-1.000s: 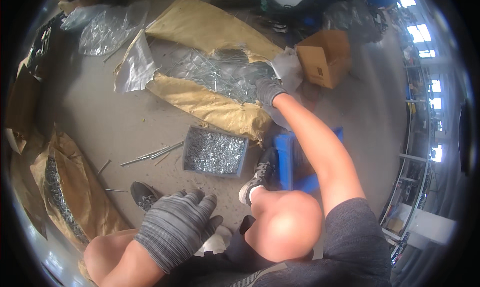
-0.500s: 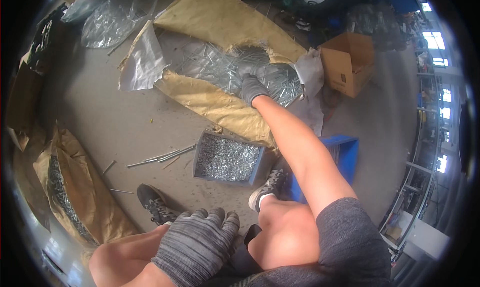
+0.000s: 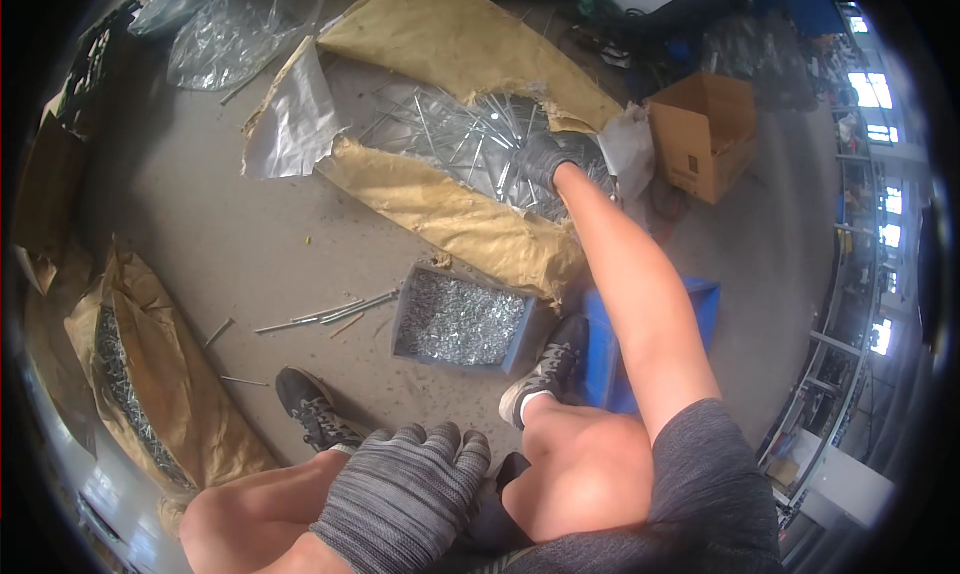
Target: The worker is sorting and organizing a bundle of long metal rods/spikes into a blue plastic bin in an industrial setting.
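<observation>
My right hand, in a grey knitted glove, reaches over a torn yellow-brown paper sack with a silvery lining. It closes around a bunch of long metal bolts, which fan out from the fingers with several round heads showing. More loose bolts lie in the sack beneath and beside it. Low in front of my body, my left hand rests near my lap in a striped grey glove. Its back faces up, the fingers lie slightly apart and bent, and nothing shows in them; the palm is hidden.
Between my feet and the sack stands a grey bin of small metal parts, beside a blue crate. Loose rods lie left of the bin. Another filled paper sack lies far left; an open cardboard box stands at right.
My right hand has moved right and slightly away within the sack, and a bunch of bolts now stands out from its grip. My left hand has barely moved.
</observation>
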Demonstrator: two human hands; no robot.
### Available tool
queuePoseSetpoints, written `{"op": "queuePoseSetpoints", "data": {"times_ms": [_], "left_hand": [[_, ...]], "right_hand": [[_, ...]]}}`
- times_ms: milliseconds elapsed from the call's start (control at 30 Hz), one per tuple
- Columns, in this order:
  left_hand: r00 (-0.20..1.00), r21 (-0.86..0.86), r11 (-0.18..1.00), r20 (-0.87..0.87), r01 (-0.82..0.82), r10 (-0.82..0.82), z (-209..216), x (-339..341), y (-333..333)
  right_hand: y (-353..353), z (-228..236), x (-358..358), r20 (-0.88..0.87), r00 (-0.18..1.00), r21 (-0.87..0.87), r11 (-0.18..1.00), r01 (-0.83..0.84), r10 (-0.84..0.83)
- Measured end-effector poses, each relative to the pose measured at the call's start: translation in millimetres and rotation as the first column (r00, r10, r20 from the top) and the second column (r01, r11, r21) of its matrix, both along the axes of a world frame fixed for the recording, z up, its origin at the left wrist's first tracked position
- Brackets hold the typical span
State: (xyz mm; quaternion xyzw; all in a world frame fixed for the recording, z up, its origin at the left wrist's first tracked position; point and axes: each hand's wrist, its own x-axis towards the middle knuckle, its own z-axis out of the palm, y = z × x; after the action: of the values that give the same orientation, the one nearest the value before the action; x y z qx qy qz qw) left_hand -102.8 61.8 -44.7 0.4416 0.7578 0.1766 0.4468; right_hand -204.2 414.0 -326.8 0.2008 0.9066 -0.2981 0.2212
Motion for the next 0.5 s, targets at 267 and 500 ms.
{"op": "queuePoseSetpoints", "data": {"times_ms": [267, 500], "left_hand": [[1.000, 0.070, 0.997, 0.016, 0.024, -0.025, -1, 5, 4], [0.999, 0.029, 0.999, -0.006, 0.037, -0.037, 5, 8, 0]], "right_hand": [[17, 33, -17, -0.038, 0.993, 0.028, 0.994, -0.110, 0.111], [50, -11, -9, 0.392, 0.905, 0.075, 0.975, -0.209, 0.164]]}}
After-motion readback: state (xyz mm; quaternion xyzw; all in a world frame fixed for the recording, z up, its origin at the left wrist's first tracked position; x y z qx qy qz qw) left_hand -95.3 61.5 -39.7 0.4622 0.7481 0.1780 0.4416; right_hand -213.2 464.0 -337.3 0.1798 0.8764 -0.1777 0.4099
